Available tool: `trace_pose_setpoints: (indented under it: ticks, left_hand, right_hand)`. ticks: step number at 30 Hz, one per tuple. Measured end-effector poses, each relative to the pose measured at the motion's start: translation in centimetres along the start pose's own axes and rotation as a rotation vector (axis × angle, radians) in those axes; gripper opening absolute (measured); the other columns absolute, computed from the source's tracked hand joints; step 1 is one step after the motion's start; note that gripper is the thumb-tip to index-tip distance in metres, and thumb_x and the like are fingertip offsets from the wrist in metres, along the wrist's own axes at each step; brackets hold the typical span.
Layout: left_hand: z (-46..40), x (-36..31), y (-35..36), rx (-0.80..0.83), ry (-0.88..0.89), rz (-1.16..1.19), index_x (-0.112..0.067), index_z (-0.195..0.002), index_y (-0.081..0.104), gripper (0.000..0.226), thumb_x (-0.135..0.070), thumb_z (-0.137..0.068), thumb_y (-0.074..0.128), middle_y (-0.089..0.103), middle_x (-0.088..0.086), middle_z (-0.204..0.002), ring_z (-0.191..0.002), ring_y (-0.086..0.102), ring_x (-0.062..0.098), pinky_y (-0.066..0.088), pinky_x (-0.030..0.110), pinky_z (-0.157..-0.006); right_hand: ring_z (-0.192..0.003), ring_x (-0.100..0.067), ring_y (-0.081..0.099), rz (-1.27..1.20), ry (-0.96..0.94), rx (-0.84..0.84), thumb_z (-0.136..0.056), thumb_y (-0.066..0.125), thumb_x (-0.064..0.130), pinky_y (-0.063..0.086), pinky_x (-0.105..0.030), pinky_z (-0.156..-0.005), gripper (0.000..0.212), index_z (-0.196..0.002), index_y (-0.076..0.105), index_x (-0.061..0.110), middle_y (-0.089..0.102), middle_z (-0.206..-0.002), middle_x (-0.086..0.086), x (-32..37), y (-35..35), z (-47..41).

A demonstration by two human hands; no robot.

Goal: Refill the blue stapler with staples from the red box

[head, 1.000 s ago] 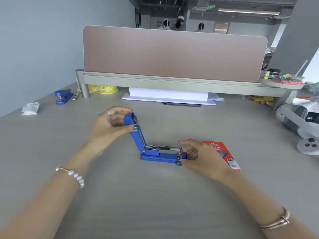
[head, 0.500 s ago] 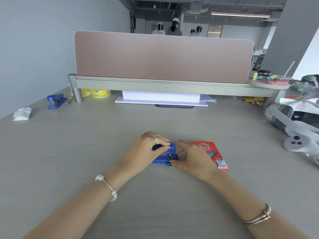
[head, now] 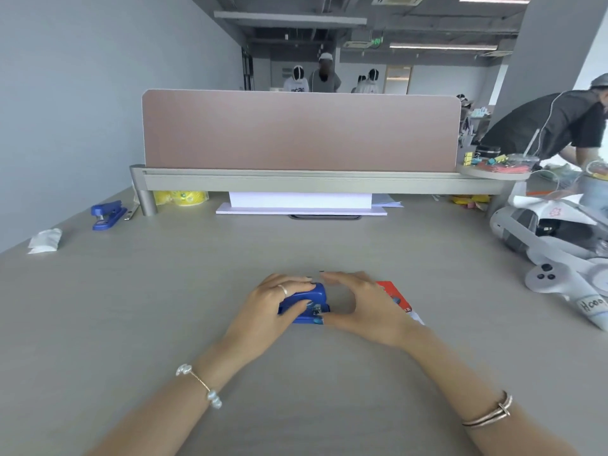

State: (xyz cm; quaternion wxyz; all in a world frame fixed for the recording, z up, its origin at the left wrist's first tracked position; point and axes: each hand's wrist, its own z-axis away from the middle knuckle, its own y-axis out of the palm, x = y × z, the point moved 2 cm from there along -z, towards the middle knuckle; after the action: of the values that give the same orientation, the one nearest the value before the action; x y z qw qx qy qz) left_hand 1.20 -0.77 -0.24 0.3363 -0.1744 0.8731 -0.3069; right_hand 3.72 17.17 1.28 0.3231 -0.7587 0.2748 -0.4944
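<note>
The blue stapler (head: 307, 304) lies closed on the grey desk, in the middle, near me. My left hand (head: 269, 307) lies over its top and left side, fingers wrapped around it. To the stapler's right my right hand (head: 365, 307) is curved with fingers apart; its thumb tip touches the stapler's front end and its fingertips hover by the top. The red staple box (head: 394, 296) lies flat on the desk behind my right hand, partly hidden by it.
A second blue stapler (head: 107, 213) and a white crumpled tissue (head: 44, 240) sit at the far left. A pink divider panel (head: 299, 130) with white paper (head: 299, 202) under its shelf closes the far edge. A white headset and controller (head: 552, 255) lie right; a person bends there.
One second ago my left hand held the stapler's lid up; it has swung down and the stapler is closed. My right hand has loosened from the front end. The camera tilted up.
</note>
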Motion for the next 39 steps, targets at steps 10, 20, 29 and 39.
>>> trace_pose_setpoints:
  ticks: [10, 20, 29, 39]
  left_hand:
    - [0.2, 0.7, -0.8, 0.073, -0.064, 0.071, -0.034, -0.118, 0.058, 0.046, -0.013, -0.079, 0.069, 0.046, -0.038, -0.115, -0.114, 0.042, -0.012, 0.029, 0.002, -0.093]
    - [-2.4, 3.4, 0.3, 0.071, -0.034, 0.054, -0.032, -0.12, 0.057, 0.05, 0.0, -0.082, 0.06, 0.05, -0.03, -0.122, -0.117, 0.042, -0.011, 0.027, 0.003, -0.096]
    - [-11.4, 10.3, 3.4, 0.039, -0.072, 0.032, -0.027, -0.117, 0.061, 0.041, -0.004, -0.083, 0.06, 0.055, -0.019, -0.12, -0.112, 0.042, -0.01, 0.024, 0.0, -0.094]
    - [-16.9, 14.7, 4.3, 0.008, -0.134, 0.018, -0.022, -0.115, 0.063, 0.036, -0.005, -0.083, 0.06, 0.065, -0.005, -0.119, -0.111, 0.051, 0.006, 0.028, 0.002, -0.095]
  right_hand:
    - [-0.126, 0.018, 0.011, 0.192, 0.0, 0.138, -0.058, 0.054, 0.074, 0.012, -0.003, -0.104, 0.077, -0.128, 0.035, 0.047, 0.024, -0.129, 0.038, -4.8, -4.4, 5.0]
    - [-0.132, 0.002, 0.012, 0.136, -0.022, 0.177, -0.08, 0.065, 0.033, 0.002, 0.007, -0.096, 0.058, -0.131, 0.036, 0.036, 0.025, -0.136, 0.021, -6.4, -3.0, 0.0]
    - [-0.139, -0.016, 0.021, 0.143, -0.004, 0.078, -0.08, 0.066, 0.032, 0.015, -0.026, -0.112, 0.059, -0.133, 0.04, 0.027, 0.036, -0.146, 0.004, -11.0, -0.7, -10.6]
    - [-0.142, -0.021, 0.013, 0.173, 0.036, 0.073, -0.083, 0.061, 0.038, 0.012, -0.035, -0.116, 0.062, -0.136, 0.033, 0.026, 0.03, -0.15, -0.001, -13.6, 0.1, -17.8]
